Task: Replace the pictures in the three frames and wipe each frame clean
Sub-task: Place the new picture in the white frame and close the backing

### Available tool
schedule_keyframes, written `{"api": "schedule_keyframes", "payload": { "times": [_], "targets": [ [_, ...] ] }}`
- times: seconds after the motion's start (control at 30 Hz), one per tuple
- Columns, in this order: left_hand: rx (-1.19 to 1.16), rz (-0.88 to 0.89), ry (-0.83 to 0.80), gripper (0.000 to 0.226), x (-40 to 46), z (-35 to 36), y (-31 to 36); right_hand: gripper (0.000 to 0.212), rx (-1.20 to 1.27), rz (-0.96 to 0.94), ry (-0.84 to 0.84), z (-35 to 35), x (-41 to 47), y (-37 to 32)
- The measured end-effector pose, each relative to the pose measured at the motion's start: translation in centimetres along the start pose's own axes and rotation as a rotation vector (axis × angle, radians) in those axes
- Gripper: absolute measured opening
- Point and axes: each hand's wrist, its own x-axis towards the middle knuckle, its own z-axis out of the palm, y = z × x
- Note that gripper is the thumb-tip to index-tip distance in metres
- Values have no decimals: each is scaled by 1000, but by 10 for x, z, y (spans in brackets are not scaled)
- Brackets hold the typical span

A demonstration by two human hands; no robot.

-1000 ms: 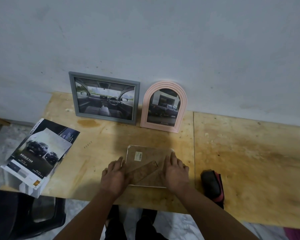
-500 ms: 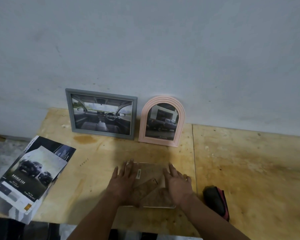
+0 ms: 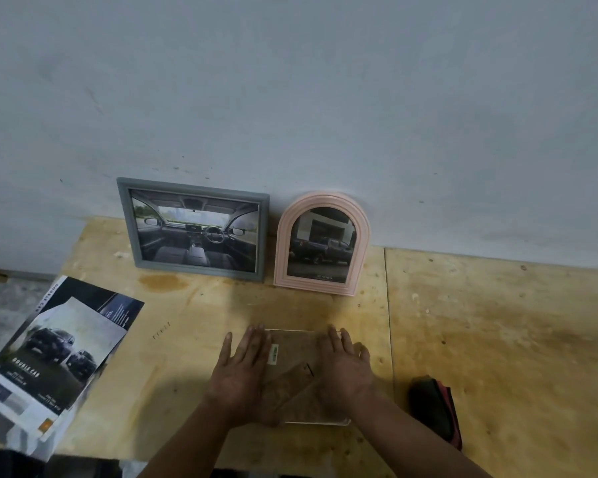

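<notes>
Face-down frame (image 3: 299, 377), its cork back up, is partly hidden under both hands on the plywood table (image 3: 480, 339). Left hand (image 3: 242, 377) and right hand (image 3: 344, 372) are laid flat on it, fingers straight, pointed toward the wall. Beyond it, a grey frame (image 3: 195, 229) and a pink arched frame (image 3: 321, 243) are leaned upright against the wall.

I see a plywood tabletop (image 3: 497, 339) carrying a grey frame (image 3: 193, 229), pink arched frame (image 3: 321, 243), face-down frame (image 3: 296, 370), brochures (image 3: 59, 360), dark cloth (image 3: 434, 410).
</notes>
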Motion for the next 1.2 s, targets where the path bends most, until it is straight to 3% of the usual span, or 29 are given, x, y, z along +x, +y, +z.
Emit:
{"api": "schedule_keyframes", "payload": {
  "times": [0.3, 0.6, 0.73, 0.83, 1.03, 1.2],
  "targets": [
    [20, 8, 22, 146, 0, 2, -1, 135, -99, -5, 29, 20, -2, 0],
    [35, 3, 43, 133, 1, 8, -4, 139, -75, 13, 53, 33, 5, -4],
    [58, -22, -6, 150, -1, -3, 2, 139, -48, 8, 38, 34, 3, -3],
    [89, -37, -20, 151, -3, -6, 4, 138, -31, -2, 5, 30, 1, -1],
    [100, -51, -36, 137, -16, -9, 14, 103, -44, -70, 127, 36, -31, 24],
    [45, -102, -17, 126, -30, -4, 19, 102, 21, -6, 38, 64, -60, 28]
  ]
}}
